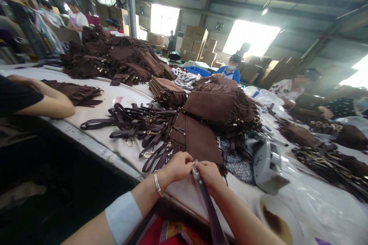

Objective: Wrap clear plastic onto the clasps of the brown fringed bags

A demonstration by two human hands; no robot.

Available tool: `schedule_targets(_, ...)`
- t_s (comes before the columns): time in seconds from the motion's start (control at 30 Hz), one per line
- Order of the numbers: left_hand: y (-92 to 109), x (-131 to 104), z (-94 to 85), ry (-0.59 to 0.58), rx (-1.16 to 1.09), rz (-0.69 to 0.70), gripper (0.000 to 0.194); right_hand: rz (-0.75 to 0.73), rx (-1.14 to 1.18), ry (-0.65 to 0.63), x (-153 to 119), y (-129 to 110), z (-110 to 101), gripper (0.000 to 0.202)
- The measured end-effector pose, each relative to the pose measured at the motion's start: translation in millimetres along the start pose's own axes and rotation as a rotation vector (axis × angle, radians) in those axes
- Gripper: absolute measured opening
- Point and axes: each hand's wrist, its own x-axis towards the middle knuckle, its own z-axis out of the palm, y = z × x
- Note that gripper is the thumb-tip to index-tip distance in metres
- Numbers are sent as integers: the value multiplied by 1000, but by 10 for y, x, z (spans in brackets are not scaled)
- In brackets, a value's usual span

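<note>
Both my hands meet at the table's near edge, fingers pinched round the end of a dark brown leather strap [205,199]. My left hand [179,165], with a silver bangle at the wrist, grips it from the left. My right hand [211,176] pinches it from the right. Something clear, like plastic wrap, shows at the strap end. From there the strap hangs down toward my lap. Just beyond my fingers lies a brown fringed bag [201,141] with a zip. Left of it are many dark straps [143,122] with gold clasps.
More fringed bags [212,103] are stacked behind, with a large heap [115,53] farther left. A white tape dispenser [268,164] and clear plastic sheeting [324,191] lie to the right. A co-worker's arm [43,99] rests on the left edge. Other people work across the table.
</note>
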Motion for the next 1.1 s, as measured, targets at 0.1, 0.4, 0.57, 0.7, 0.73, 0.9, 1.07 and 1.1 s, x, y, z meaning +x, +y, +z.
schedule_targets(0.1,-26,-58,-28,-15,1,40,23,6,32,-9,-8,19,-5,28)
schedule_targets(0.4,89,-90,12,15,232,88,17,-14,90,-25,-30,28,-42,30)
schedule_targets(0.57,124,-110,45,59,511,92,25,-13,174,-111,-176,-5,-64,30)
schedule_targets(0.7,119,-76,97,51,569,60,25,110,231,-196,-294,44,-46,30)
schedule_targets(0.73,116,-58,115,60,563,58,25,138,236,-210,-314,59,-39,29)
schedule_targets(0.9,101,32,184,152,497,65,25,195,243,-218,-346,88,-26,22)
schedule_targets(1.07,58,-117,158,294,185,-25,7,201,328,-178,-233,98,-57,17)
schedule_targets(1.1,55,-189,162,272,35,-102,7,193,346,-161,-197,100,-56,16)
